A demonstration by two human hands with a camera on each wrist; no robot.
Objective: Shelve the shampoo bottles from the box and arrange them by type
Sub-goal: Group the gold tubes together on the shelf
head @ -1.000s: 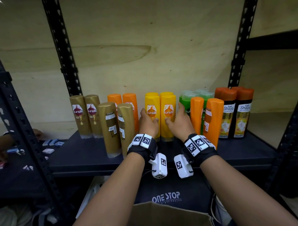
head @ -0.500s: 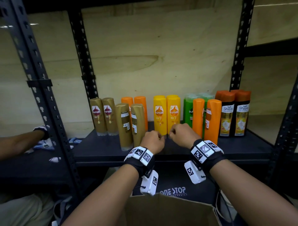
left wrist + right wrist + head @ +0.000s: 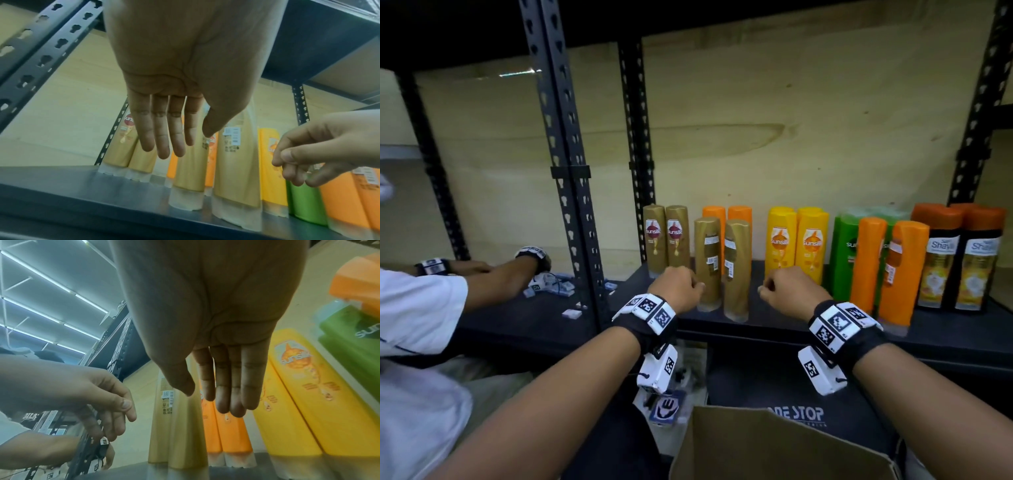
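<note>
- A dark shelf [image 3: 774, 320] on slotted black uprights carries every bottle, all standing cap-down.
- Far left: two gold bottles [image 3: 667, 238] at the back, labels facing out; two more gold bottles [image 3: 722, 263] stand nearer the front edge, backs outward.
- Behind these, two orange bottles [image 3: 727, 214].
- Middle: yellow bottles [image 3: 796, 240].
- Then green bottles [image 3: 844, 253] with two orange bottles in front [image 3: 885, 270].
- Far right: dark bottles with orange caps [image 3: 959, 260].
- A neighbouring shelf [image 3: 524, 325] on the left holds small blue-and-white packets [image 3: 558, 289].
</note>
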